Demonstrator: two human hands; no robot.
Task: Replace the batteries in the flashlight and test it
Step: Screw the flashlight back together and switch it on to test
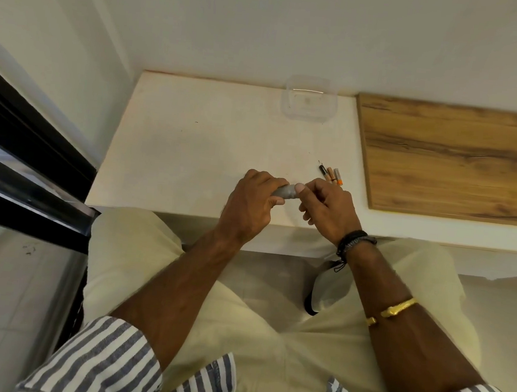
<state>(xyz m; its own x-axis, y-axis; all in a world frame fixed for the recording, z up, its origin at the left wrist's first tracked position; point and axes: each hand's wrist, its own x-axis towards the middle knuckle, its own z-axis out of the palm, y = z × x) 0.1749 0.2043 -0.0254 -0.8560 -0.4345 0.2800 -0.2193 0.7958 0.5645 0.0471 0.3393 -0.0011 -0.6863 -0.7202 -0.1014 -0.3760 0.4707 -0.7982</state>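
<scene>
A small grey flashlight (285, 192) is held just above the white tabletop (191, 157), near its front edge. My left hand (251, 203) grips its left part with curled fingers. My right hand (325, 207) grips the right end, thumb on top; most of the flashlight is hidden by both hands. Three small batteries (331, 175), orange and dark, lie side by side on the table just behind my right hand.
An empty clear plastic container (308, 102) stands at the back of the table against the wall. A wooden board (456, 158) covers the table's right part. A dark window frame (27, 154) runs along the left.
</scene>
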